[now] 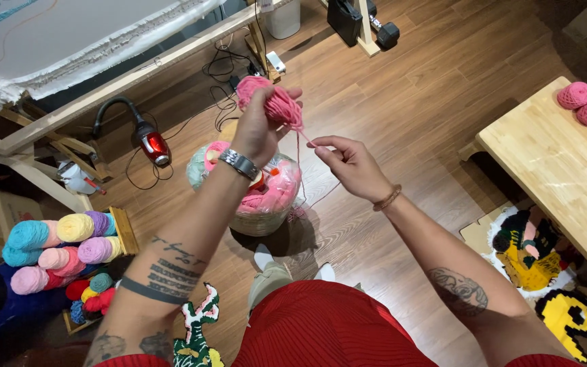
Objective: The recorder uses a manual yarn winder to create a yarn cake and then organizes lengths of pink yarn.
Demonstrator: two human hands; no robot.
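A pink yarn ball (271, 103) is gripped in the closed left hand (256, 129). Its loose strand (302, 131) runs down and rightward to the right hand (348, 162), where it is pinched just beside the ball.

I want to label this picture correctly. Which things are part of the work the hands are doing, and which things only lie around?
In use:
- left hand gripping pink yarn ball
- right hand pinching yarn strand
- basket of yarn below

Lying about:
- two pink balls on wooden table
- red vacuum
- yarn rolls
- dumbbell
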